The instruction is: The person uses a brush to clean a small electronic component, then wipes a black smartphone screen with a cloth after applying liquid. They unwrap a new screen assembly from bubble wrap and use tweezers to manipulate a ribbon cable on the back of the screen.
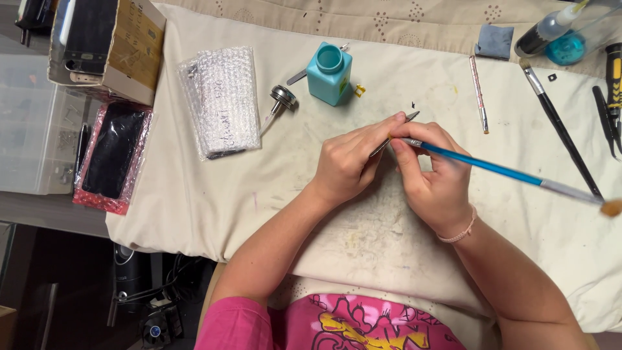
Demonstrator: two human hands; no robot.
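Boxes sit at the far left: a cardboard box (133, 48) with a phone in it, and below it a dark phone in a red pouch (111, 159). Next I see a bubble-wrap packet (223, 100) on the cream cloth (214, 194) that covers the worktop. Right of that lies a metal pump cap (282, 97), then a teal bottle (329, 72) standing upright with its mouth uncovered.

At the middle, my left hand (350, 162) is closed on thin metal tweezers (405, 119), whose tip pokes out past the fingers and points up and to the right. My right hand (437, 175) touches the left, and its grip pinches a blue brush (499, 167) by the metal end; the handle runs out to the right, with its bristles at the frame edge. Both hands hover just over the cloth.

Further right lie a thin pink stick (478, 94), a black brush (564, 139), and dark hand tools (610, 110) by the edge.
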